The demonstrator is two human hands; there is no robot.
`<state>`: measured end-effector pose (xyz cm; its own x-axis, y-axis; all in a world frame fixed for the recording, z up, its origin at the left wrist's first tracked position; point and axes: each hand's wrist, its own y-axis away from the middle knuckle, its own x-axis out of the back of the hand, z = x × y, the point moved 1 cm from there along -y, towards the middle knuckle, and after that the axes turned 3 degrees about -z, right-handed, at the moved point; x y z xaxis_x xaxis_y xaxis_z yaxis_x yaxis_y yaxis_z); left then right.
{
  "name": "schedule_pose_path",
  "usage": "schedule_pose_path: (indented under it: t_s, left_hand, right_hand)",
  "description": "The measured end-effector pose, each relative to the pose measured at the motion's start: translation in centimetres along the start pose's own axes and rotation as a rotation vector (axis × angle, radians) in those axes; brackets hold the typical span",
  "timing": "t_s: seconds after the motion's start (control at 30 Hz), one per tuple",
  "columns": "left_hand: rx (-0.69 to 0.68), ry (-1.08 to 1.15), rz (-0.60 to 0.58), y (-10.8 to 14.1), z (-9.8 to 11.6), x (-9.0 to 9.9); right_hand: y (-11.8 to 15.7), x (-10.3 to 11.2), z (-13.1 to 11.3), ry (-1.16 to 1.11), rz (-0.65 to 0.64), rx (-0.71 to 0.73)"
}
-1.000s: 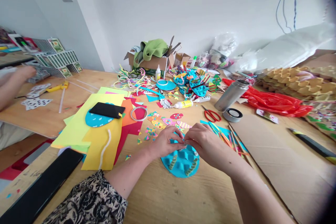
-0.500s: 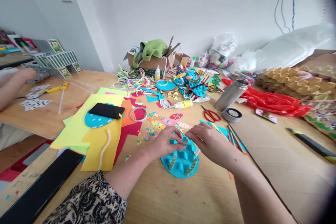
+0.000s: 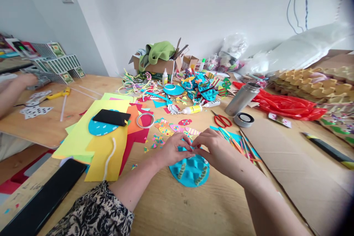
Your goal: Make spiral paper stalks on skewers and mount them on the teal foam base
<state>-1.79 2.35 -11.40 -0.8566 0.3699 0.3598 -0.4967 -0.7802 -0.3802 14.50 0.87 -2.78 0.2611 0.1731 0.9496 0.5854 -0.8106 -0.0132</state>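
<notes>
On the wooden table lies a round blue craft piece [image 3: 190,177] with raised bumps, like egg-carton cups, and short green twisted strips on its near side. My left hand [image 3: 177,150] is over its far left edge, thumb and fingertips pinched together. From the right, my right hand [image 3: 211,145] meets it, fingers also pinched, the fingertips of both hands almost touching. Whatever they pinch is small and hidden by the fingers. Just beyond my hands lie colourful paper fish [image 3: 175,128], and small paper scraps [image 3: 157,140] are scattered to the left.
Red-handled scissors [image 3: 222,120], a steel flask [image 3: 242,98] and its lid [image 3: 243,119] stand beyond my right hand. Cardboard [image 3: 279,162] lies right, with a utility knife [image 3: 329,150]. Coloured paper [image 3: 107,155] and a phone [image 3: 111,117] lie left. A co-worker's hand [image 3: 29,79] is far left.
My right hand has moved left and its fingertips have come in against those of my left hand. The left hand has stayed nearly in place, and so has the blue piece.
</notes>
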Motion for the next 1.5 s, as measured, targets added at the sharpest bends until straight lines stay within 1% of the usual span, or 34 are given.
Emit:
schedule_pose_path:
  t_s: [0.13, 0.33, 0.4, 0.5, 0.6, 0.7, 0.77, 0.97, 1.17, 1.5]
  left_hand:
    - [0.014, 0.013, 0.002, 0.0, 0.2, 0.0]
    - [0.046, -0.044, -0.015, 0.0, 0.3, 0.2]
    - [0.049, -0.061, -0.044, 0.0, 0.2, 0.4]
    - [0.062, -0.095, -0.122, 0.1, -0.1, 0.7]
    - [0.093, -0.167, -0.173, 0.2, -0.4, 0.7]
    - [0.118, -0.251, -0.178, 0.3, -0.5, 0.5]
    - [0.121, -0.32, -0.177, 0.3, -0.3, 0.3]
    - [0.096, -0.513, -0.233, 0.1, 1.0, 0.3]
    - [0.078, -0.577, -0.223, 0.0, 1.5, 0.1]
    - [0.087, -0.586, -0.201, 0.1, 1.5, -0.2]
  right_hand:
    - [-0.1, 0.0, -0.2, 0.016, -0.003, 0.013]
    - [-0.1, -0.3, -0.1, 0.018, 0.042, 0.065]
    - [0.0, -0.2, -0.1, 0.018, 0.034, 0.048]
    - [0.0, 0.0, -0.2, 0.027, 0.018, 0.038]
    - [0.1, 0.2, -0.3, 0.036, 0.006, 0.049]
    - [0.2, 0.3, -0.5, 0.034, 0.006, 0.041]
    - [0.1, 0.3, -0.5, 0.031, 0.013, 0.031]
    - [0.2, 0.4, -0.6, 0.012, 0.039, 0.039]
    - [0.2, 0.4, -0.6, 0.033, 0.049, 0.041]
    - [0.2, 0.4, -0.6, 0.038, 0.041, 0.028]
